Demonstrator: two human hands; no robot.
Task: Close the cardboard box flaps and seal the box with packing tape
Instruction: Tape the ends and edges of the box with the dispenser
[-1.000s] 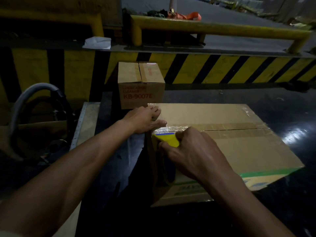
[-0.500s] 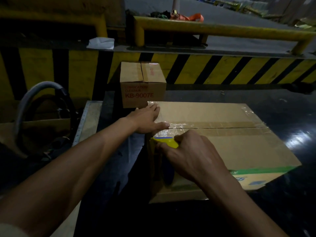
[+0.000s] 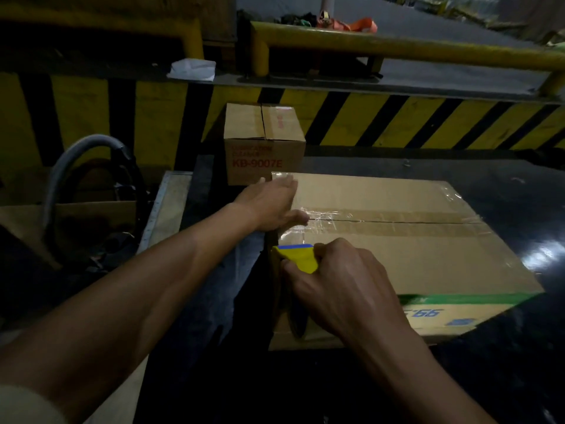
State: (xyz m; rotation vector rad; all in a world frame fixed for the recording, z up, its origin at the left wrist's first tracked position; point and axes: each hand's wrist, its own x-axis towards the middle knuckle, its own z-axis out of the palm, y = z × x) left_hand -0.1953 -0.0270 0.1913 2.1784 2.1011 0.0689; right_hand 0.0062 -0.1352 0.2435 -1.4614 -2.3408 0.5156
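Large brown cardboard box (image 3: pixel 397 255) lies flaps closed on the dark glossy tabletop (image 3: pixel 519 185); clear packing tape (image 3: pixel 382 220) covers its centre seam, long axis running rightward from both hands. Right hand (image 3: pixel 345 289) is clenched on the yellow tape dispenser (image 3: pixel 298 258) at the box's left edge. Left hand (image 3: pixel 269 206), fingers (image 3: pixel 286 182) flat and released, presses the tape end. Judgement: downward tear next; the side wall below is unobstructed.

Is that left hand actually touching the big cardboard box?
Touching. The head view shows the left hand lying flat on the big box's top corner, thumb pressing the tape.
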